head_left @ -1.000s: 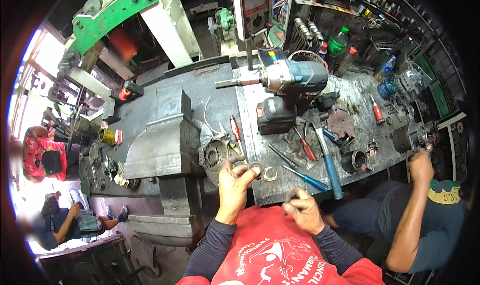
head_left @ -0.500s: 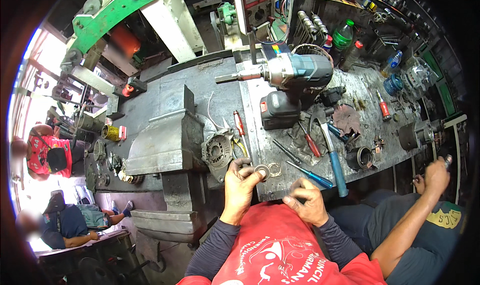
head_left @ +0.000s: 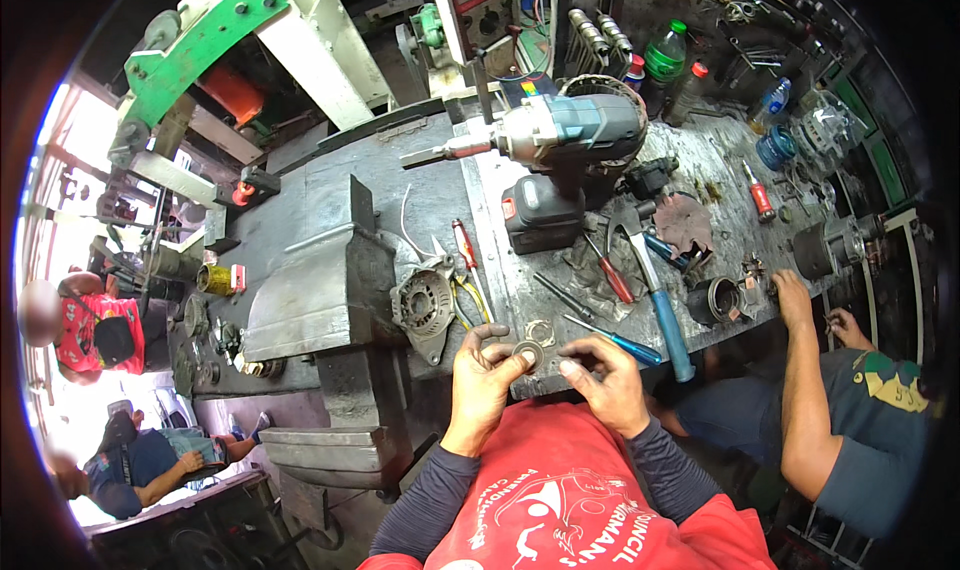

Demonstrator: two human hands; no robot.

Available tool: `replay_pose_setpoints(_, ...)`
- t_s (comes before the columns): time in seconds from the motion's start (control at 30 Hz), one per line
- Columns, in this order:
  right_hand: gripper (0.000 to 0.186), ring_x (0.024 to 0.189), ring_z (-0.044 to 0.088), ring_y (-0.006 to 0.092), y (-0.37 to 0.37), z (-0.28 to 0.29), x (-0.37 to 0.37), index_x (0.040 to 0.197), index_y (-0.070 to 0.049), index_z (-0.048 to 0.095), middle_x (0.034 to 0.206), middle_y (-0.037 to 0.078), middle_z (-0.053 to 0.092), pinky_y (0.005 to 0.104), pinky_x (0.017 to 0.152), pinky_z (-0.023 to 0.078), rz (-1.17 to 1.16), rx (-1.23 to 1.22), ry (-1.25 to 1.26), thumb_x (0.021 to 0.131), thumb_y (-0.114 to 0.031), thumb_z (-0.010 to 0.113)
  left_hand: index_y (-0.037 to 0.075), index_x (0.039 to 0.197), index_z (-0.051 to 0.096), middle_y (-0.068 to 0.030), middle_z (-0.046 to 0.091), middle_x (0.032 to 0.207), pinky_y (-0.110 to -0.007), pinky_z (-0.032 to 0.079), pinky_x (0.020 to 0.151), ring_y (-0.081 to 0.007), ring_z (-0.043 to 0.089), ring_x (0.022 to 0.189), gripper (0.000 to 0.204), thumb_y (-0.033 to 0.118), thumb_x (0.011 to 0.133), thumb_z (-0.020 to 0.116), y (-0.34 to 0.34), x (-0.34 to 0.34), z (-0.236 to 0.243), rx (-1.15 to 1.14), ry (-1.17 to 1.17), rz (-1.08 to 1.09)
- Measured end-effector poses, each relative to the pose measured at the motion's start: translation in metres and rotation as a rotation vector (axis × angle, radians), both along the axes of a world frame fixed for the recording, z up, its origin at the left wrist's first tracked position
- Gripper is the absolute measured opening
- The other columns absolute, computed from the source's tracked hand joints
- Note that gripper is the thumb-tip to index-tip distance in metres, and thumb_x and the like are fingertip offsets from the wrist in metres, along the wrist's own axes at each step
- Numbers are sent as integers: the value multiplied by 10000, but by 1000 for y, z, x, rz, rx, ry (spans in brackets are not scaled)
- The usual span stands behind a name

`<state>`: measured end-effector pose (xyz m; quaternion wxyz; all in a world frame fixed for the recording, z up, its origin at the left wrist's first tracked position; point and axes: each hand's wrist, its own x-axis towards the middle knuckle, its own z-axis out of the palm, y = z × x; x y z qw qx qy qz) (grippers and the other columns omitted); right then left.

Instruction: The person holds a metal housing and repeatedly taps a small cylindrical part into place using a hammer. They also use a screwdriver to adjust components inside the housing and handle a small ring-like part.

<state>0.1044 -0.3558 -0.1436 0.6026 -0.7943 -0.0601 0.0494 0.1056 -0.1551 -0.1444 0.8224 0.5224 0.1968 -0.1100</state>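
Observation:
My left hand (head_left: 478,388) pinches a small round metal bearing (head_left: 528,355) between thumb and fingers, just off the near edge of the bench. To its right is my right hand (head_left: 612,388), thumb and forefinger apart, with nothing visible between them; its fingertips come close to the bearing without plainly touching it. Beyond the bearing, a flat metal retainer plate (head_left: 541,332) lies on the bench. An alternator end housing (head_left: 423,302) rests left of my left hand, beside yellow-handled pliers (head_left: 468,298).
A big bench vise (head_left: 310,305) stands at left. Across the bench lie a cordless impact wrench (head_left: 575,135), a blue-handled hammer (head_left: 670,338), a blue screwdriver (head_left: 632,346) and a metal cylinder housing (head_left: 712,302). At right, a co-worker's hand (head_left: 793,298) reaches the bench edge.
My right hand has moved up and left toward the bearing, its fingers less curled. The co-worker's hand has shifted left to the bench edge. The view has shifted slightly.

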Motion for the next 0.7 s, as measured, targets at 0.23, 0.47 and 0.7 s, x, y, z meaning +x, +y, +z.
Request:
replay_pose_setpoints(0.23,205,731,609,46,8,-6,2,1100,8,711,876,10,697,215,634,491,38,243,429,973,-143,767,-52,1304,445,-131,737,969,-260,580,819,-150,714,901,531,-47,890,777,-6,-4,8,59,-45,-60)
replay_pose_setpoints(0.47,201,648,594,48,9,2,1,1067,5,718,791,6,672,221,557,483,16,297,462,964,-156,780,-39,1309,448,-124,723,981,-255,574,810,-143,710,900,533,-48,890,776,-5,-7,8,52,-63,-61)
replay_pose_setpoints(0.7,194,644,593,49,9,6,0,1050,3,723,773,-1,667,219,559,482,15,302,464,967,-163,778,-34,1307,431,-128,714,991,-257,579,816,-151,713,911,538,-52,892,773,-6,-8,13,48,-47,-61)
